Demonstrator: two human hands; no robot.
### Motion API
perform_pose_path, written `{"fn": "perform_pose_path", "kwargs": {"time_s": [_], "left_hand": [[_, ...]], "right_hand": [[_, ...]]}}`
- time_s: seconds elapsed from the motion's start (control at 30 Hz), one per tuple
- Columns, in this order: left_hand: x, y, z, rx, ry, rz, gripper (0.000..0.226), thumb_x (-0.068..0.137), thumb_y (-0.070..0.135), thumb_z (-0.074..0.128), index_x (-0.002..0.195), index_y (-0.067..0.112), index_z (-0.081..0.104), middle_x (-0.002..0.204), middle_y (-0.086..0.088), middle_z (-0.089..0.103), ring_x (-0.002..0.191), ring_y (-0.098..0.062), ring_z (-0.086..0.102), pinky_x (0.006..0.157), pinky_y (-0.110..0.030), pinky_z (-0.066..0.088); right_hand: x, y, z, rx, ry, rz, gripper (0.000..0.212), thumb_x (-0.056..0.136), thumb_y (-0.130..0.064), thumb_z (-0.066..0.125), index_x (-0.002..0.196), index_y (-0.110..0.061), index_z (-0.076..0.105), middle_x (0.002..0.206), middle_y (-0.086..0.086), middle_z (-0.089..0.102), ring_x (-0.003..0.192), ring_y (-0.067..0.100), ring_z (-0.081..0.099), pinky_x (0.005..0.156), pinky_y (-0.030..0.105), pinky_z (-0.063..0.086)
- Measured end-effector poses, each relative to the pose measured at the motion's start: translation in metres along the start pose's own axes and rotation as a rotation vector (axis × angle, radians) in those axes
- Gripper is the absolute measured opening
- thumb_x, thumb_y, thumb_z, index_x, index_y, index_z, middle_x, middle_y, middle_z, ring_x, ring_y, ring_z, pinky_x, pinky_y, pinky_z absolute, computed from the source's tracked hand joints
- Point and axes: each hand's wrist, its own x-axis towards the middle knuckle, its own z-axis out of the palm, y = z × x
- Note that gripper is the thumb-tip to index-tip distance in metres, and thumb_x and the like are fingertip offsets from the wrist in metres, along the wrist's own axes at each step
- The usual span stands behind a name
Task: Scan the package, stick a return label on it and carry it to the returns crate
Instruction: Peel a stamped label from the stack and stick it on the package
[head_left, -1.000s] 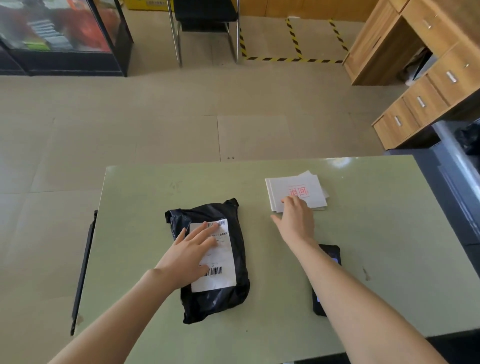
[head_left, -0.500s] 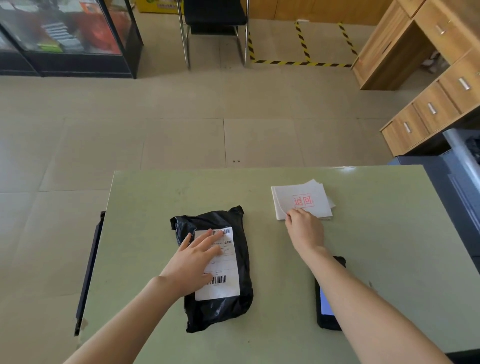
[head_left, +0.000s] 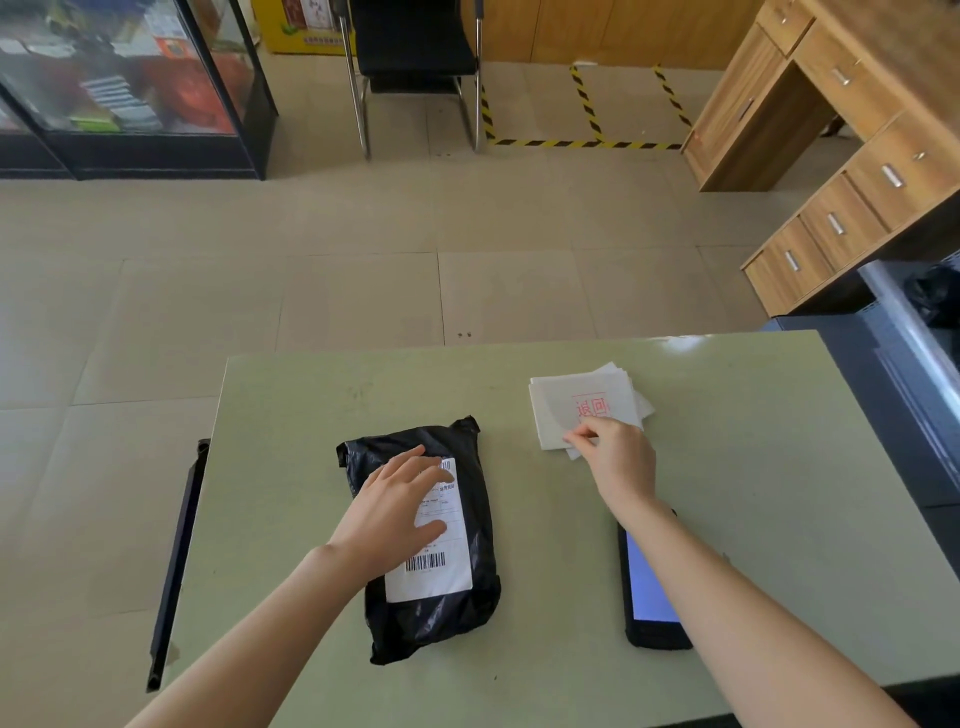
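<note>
A: Centrally, where is the package (head_left: 431, 540)?
B: Flat on the table (head_left: 779, 467), under the left hand (head_left: 395, 512), fingers spread on its white slip.
A: And the right hand (head_left: 615, 454)?
B: Thumb and forefinger pinch the near edge of the label stack (head_left: 582, 410); the scanner (head_left: 647, 597) lies beneath the forearm.

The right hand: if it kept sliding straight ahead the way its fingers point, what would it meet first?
The right hand already touches the near edge of the white stack of red-stamped return labels; going on, it would likely ride onto that stack.
</note>
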Motion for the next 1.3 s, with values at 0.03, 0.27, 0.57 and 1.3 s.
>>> {"fn": "perform_pose_path", "kwargs": {"time_s": [0.03,0.27,0.57,1.3], "left_hand": [[0.001,0.003,0.000,-0.011,0.003,-0.007,0.053,0.087,0.035,0.064,0.137,0.029,0.047,0.151,0.010,0.039,0.149,-0.013,0.016,0.119,-0.037,0.020],[0.027,0.037,-0.007,-0.060,0.058,0.019,0.058,0.091,0.029,0.060,0.145,0.026,0.039,0.152,0.005,0.038,0.146,-0.018,0.025,0.115,-0.038,0.030],[0.124,0.115,0.025,0.070,-0.046,0.194,0.063,0.099,0.034,0.047,0.154,0.023,0.018,0.165,0.006,0.005,0.151,-0.016,0.003,0.122,-0.036,0.014],[0.204,0.131,0.082,0.485,-0.294,0.165,0.063,0.104,0.038,0.032,0.154,0.033,-0.005,0.163,0.011,-0.015,0.151,-0.023,-0.007,0.120,-0.054,0.006]], "right_hand": [[-0.003,0.000,-0.003,0.006,0.027,-0.011,0.014,0.081,-0.023,0.069,0.072,-0.012,0.069,0.074,0.004,0.072,0.069,0.029,0.062,0.052,0.031,0.040],[-0.013,0.008,-0.037,0.222,0.302,0.062,0.006,0.084,-0.013,0.063,0.088,-0.010,0.068,0.080,0.006,0.073,0.070,0.029,0.064,0.061,0.032,0.045],[0.013,0.056,-0.073,0.363,0.349,0.257,0.026,0.082,-0.007,0.057,0.103,-0.018,0.065,0.080,0.006,0.070,0.068,0.030,0.066,0.072,0.039,0.053],[0.003,0.116,-0.058,0.518,0.286,0.422,0.003,0.082,-0.016,0.067,0.083,-0.014,0.067,0.070,0.001,0.071,0.067,0.018,0.071,0.068,0.046,0.058]]}}
